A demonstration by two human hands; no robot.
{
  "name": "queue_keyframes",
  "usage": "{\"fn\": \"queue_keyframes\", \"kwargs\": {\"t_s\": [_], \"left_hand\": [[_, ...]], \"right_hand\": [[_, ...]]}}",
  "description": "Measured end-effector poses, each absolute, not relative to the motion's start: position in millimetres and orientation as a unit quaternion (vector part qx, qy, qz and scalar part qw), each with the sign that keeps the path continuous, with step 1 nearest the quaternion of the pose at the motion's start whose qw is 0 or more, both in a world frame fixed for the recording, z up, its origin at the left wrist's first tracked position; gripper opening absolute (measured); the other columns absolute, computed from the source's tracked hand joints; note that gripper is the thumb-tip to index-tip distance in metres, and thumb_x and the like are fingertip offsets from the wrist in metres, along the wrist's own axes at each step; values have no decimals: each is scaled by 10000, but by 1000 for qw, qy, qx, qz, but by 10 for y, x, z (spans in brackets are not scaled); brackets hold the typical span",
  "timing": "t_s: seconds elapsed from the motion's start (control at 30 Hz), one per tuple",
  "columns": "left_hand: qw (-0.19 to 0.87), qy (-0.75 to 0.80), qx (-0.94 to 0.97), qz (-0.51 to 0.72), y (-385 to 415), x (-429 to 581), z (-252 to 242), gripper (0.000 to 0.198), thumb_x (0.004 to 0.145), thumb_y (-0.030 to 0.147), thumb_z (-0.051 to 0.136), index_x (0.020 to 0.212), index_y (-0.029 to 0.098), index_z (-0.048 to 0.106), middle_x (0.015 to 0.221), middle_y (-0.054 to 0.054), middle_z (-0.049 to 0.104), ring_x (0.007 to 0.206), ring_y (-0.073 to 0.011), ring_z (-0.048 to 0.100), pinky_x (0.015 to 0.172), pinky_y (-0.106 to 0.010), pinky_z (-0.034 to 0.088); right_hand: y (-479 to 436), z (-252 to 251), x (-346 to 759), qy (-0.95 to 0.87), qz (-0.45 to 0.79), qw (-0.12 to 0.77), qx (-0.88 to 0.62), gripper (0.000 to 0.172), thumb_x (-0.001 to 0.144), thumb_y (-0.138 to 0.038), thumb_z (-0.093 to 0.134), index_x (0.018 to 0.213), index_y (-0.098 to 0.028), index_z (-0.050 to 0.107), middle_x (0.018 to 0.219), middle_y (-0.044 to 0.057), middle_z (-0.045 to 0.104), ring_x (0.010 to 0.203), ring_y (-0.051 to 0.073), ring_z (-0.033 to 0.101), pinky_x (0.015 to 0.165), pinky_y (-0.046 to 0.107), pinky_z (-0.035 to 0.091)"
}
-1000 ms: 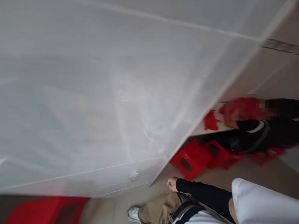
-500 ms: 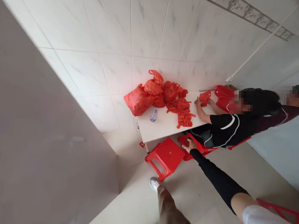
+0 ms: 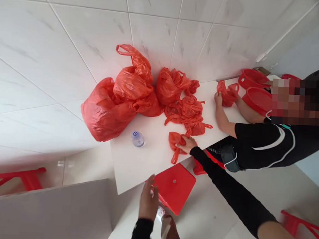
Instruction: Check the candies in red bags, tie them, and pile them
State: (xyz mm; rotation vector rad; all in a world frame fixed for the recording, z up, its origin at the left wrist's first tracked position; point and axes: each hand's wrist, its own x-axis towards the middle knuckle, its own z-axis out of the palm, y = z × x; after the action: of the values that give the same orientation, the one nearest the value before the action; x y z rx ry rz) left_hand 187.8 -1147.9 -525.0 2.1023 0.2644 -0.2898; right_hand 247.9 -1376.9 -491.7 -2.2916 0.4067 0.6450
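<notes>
You are working at the near edge of one white table [image 3: 136, 167]. Beyond the grip and to its left, three stuffed red bags [image 3: 104, 110] are bunched against the wall, perhaps with a fourth tucked among them. At least three red stools [image 3: 173, 187] show, the nearest just below the grip. Two red basins [image 3: 258, 99] sit well to its right, by a co-worker's hands [image 3: 218, 99]. One heap of empty bags [image 3: 188, 112] lies just past your knuckles. Your right hand [image 3: 188, 144] pinches one small bag [image 3: 175, 143] lying on the table. I judge you should gather its loose handles before lifting it clear of the heap. Your left hand [image 3: 148, 200] hangs spread and empty below the grip. One bottle [image 3: 138, 138] stands to the left.
</notes>
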Motion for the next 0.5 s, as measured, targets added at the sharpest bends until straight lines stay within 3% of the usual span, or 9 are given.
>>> {"fn": "queue_keyframes", "kwargs": {"t_s": [0.1, 0.17, 0.23, 0.3, 0.4, 0.5], "left_hand": [[446, 0, 889, -98, -12183, 2523, -5332, 594, 924, 270, 520, 1507, 187, 445, 1409, -166, 577, 1269, -269, 587, 1002, -390, 517], [407, -31, 909, -82, -12658, 2774, -5385, 751, 911, 301, 580, 1593, 171, 294, 1519, -228, 446, 1361, -357, 498, 1022, -496, 492], [368, -72, 925, -69, -12991, 2904, -5447, 868, 857, 262, 665, 1617, 241, 244, 1606, -210, 335, 1443, -411, 386, 1090, -586, 406], [335, -118, 933, -61, -13140, 2981, -5531, 918, 792, 164, 718, 1596, 322, 302, 1621, -154, 337, 1480, -414, 323, 1148, -618, 313], [296, -153, 941, -62, -13083, 3088, -5705, 802, 778, 62, 684, 1511, 306, 471, 1432, -156, 536, 1357, -376, 470, 1116, -579, 366], [271, -161, 947, -60, -12880, 3168, -5877, 685, 779, 27, 657, 1417, 263, 576, 1242, -146, 604, 1197, -329, 566, 1039, -517, 451]], "right_hand": [[-14301, -4912, 3132, 188, 129, 300, -926, 377, 994, -373, 635, 1317, -182, 595, 1337, 108, 601, 1133, 258, 634, 947, 476, 559], [-14663, -4939, 3494, 212, 54, 256, -942, 436, 991, -398, 631, 1371, -198, 557, 1416, 120, 546, 1221, 288, 584, 1015, 526, 509], [-14980, -5021, 3748, 233, 5, 212, -949, 551, 962, -414, 649, 1439, -186, 492, 1458, 159, 492, 1295, 340, 517, 1069, 575, 440], [-15208, -5149, 3891, 230, -1, 184, -956, 631, 911, -363, 681, 1464, -149, 464, 1356, 194, 547, 1239, 359, 545, 1042, 542, 454], [-15372, -5321, 4004, 178, 21, 165, -970, 568, 856, -272, 679, 1400, -174, 546, 1163, 141, 634, 1100, 315, 612, 975, 429, 495], [-15437, -5337, 4254, 139, 14, 144, -980, 573, 834, -337, 720, 1380, -237, 576, 1343, 138, 559, 1289, 345, 489, 1091, 453, 395]]}}
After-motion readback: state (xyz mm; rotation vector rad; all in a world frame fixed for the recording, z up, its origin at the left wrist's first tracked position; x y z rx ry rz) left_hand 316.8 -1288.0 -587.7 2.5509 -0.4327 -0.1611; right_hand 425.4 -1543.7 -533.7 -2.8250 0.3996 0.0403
